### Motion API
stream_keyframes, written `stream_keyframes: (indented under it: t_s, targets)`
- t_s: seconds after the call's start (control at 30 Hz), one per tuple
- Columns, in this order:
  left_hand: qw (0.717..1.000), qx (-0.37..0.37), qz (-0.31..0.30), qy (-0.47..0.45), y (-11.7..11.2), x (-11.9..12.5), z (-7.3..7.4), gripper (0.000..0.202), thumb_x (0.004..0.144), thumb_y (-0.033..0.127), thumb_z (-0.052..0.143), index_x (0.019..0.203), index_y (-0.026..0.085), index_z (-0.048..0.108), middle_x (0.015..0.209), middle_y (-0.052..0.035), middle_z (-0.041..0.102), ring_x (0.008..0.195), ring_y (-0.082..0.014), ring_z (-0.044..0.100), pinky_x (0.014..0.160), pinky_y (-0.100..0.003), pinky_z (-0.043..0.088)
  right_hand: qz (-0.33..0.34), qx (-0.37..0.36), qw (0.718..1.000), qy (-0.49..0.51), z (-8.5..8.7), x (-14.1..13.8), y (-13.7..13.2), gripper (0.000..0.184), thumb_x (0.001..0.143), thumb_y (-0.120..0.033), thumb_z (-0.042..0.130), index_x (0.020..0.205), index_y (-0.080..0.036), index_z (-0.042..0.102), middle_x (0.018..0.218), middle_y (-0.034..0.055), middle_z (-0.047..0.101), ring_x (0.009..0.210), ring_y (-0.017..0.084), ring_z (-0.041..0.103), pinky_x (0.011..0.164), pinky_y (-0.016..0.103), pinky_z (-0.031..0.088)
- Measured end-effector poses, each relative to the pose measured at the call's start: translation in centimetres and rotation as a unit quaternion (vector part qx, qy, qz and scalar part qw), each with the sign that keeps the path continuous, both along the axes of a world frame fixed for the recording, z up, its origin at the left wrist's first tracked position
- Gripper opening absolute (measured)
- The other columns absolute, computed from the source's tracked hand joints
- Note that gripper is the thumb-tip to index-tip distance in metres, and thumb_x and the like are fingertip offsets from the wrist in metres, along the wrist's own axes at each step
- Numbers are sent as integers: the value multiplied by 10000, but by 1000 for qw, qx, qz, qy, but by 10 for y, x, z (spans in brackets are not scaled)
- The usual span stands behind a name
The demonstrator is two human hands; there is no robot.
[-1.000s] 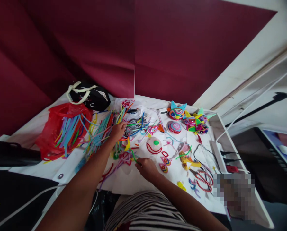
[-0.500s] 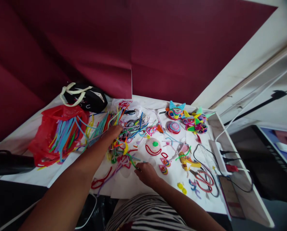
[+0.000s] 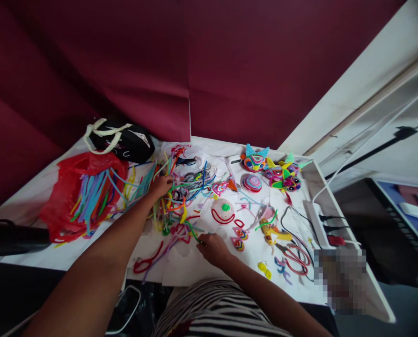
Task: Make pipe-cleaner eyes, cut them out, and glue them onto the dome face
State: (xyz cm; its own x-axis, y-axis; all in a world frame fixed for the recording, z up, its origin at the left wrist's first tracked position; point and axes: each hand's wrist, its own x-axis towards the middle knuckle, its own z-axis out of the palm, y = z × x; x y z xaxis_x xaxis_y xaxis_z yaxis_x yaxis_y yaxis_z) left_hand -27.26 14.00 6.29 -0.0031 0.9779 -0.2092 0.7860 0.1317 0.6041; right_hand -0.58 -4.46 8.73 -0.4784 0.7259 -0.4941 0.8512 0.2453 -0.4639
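My left hand (image 3: 163, 185) reaches into a heap of coloured pipe cleaners (image 3: 147, 181); its fingers are partly hidden among the stems, so their grip is unclear. Low in the middle, my right hand (image 3: 211, 248) is closed around one end of a green pipe cleaner (image 3: 193, 233), which points up and left. Just beyond it lies a round pale piece (image 3: 217, 211) with a green nose and a curved red mouth. Two striped teardrop-shaped eye pieces (image 3: 238, 239) and a small red loop (image 3: 238, 223) rest to the right of that hand.
A red plastic bag (image 3: 63, 187) of pipe cleaners and a black bag (image 3: 124, 140) stand at left. Finished colourful figures (image 3: 254, 159) sit at the back right. Nearer are a yellow glue gun (image 3: 274, 232), scissors (image 3: 298, 260) and a power strip (image 3: 317, 223) with cords.
My left hand has drawn slightly left over the heap. My right hand stays almost in place with the green pipe cleaner. The view has shifted a little.
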Motion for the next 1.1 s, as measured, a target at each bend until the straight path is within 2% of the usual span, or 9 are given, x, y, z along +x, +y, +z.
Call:
stream_keyframes:
  t_s: [0.13, 0.23, 0.43, 0.6, 0.77, 0.87, 0.93, 1.0, 1.1]
  targets:
    - [992, -6, 92, -85, -5, -2, 15, 283, 917, 333, 570, 1117, 134, 588, 1072, -71, 626, 899, -180, 630, 771, -365, 554, -2, 1, 1000, 12, -1, -1, 0, 270, 925, -337, 566, 1120, -154, 601, 1108, 67, 631, 964, 191, 627, 836, 401, 530]
    - [977, 1, 137, -164, -12, 1, 26, 253, 920, 330, 567, 1063, 125, 600, 975, -50, 640, 798, -147, 632, 701, -317, 556, -7, 4, 1000, 26, -3, -4, -2, 265, 924, -336, 567, 1112, -154, 604, 1101, 66, 633, 959, 189, 628, 834, 399, 531]
    - [945, 7, 143, -295, -28, 27, 48, 226, 882, 319, 612, 989, 121, 605, 805, -15, 661, 654, -116, 641, 568, -238, 528, -43, 21, 995, 82, 3, -4, 3, 258, 925, -369, 562, 1033, -143, 624, 987, 45, 657, 858, 161, 642, 777, 363, 541]
    - [940, 5, 66, -333, -54, 75, 52, 319, 821, 337, 610, 1057, 123, 595, 756, -33, 698, 686, -185, 705, 575, -270, 564, -135, 91, 976, 147, 18, 12, 27, 257, 953, -352, 515, 1076, -147, 610, 992, 47, 658, 839, 150, 642, 765, 349, 543]
    - [958, 33, -46, -280, -84, 126, 52, 271, 789, 258, 586, 1021, 138, 659, 797, -46, 730, 637, -179, 680, 590, -295, 572, -200, 178, 946, 182, 33, 39, 46, 333, 970, -252, 423, 1279, -166, 514, 1079, 74, 653, 854, 136, 638, 781, 287, 520]
    - [968, 87, -101, -212, -96, 146, 61, 206, 772, 178, 580, 937, 167, 703, 896, -47, 740, 805, -198, 679, 785, -328, 553, -202, 230, 934, 182, 44, 53, 48, 442, 949, -237, 428, 1388, -187, 422, 1212, 98, 600, 974, 160, 618, 865, 289, 492]
    - [970, 117, -135, -167, -100, 154, 69, 204, 780, 135, 562, 911, 173, 714, 941, -52, 737, 887, -208, 668, 869, -341, 516, -186, 254, 933, 174, 49, 61, 48, 410, 944, -234, 437, 1350, -194, 481, 1230, 95, 591, 1057, 178, 589, 917, 292, 468]
    - [968, 138, -167, -128, -104, 160, 75, 232, 806, 110, 531, 934, 172, 715, 971, -64, 730, 915, -212, 662, 888, -347, 499, -169, 271, 934, 158, 53, 67, 48, 356, 954, -235, 423, 1282, -190, 555, 1210, 92, 604, 1091, 190, 569, 931, 289, 456]
    - [963, 156, -206, -78, -107, 167, 81, 247, 849, 109, 503, 971, 175, 707, 995, -78, 717, 939, -214, 656, 894, -348, 490, -156, 295, 934, 123, 55, 73, 47, 367, 971, -261, 404, 1300, -172, 540, 1226, 109, 589, 1101, 204, 546, 919, 296, 451]
